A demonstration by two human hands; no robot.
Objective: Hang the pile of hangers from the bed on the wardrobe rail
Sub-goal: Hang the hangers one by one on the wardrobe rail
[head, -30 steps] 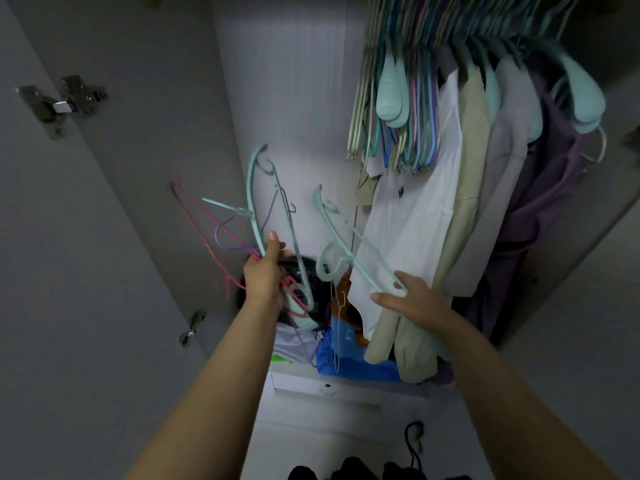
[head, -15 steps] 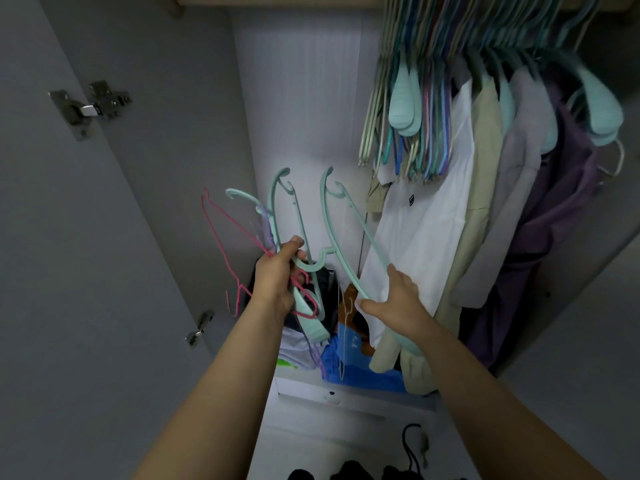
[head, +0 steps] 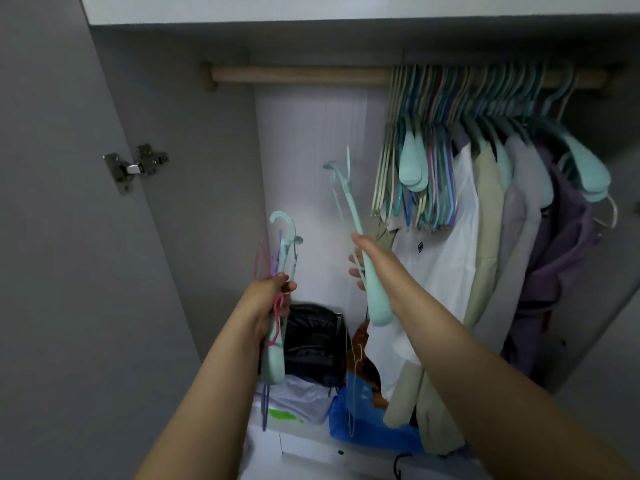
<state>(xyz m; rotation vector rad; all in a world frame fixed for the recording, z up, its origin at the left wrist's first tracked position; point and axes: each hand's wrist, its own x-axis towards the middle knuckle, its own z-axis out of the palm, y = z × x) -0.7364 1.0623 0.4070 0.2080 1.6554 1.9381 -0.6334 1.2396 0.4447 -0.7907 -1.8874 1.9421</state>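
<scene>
My left hand (head: 268,301) grips a bundle of hangers (head: 282,251), teal with thin pink and purple ones, their hooks pointing up. To its right, my right hand (head: 369,261) holds a single teal hanger (head: 346,199) upright, its hook well below the rail. The wooden wardrobe rail (head: 298,75) runs across the top; its left half is bare. The right half carries several empty hangers (head: 420,140) packed together.
Shirts and jackets (head: 491,244) hang on the right. On the wardrobe floor sit a black bag (head: 313,337), a blue bag (head: 360,427) and folded clothes. The open door with a metal hinge (head: 133,166) stands at left.
Both hands have risen and the view has tilted up, bringing the rail into sight. My right hand has pulled one teal hanger apart from the left hand's bundle and lifted it higher.
</scene>
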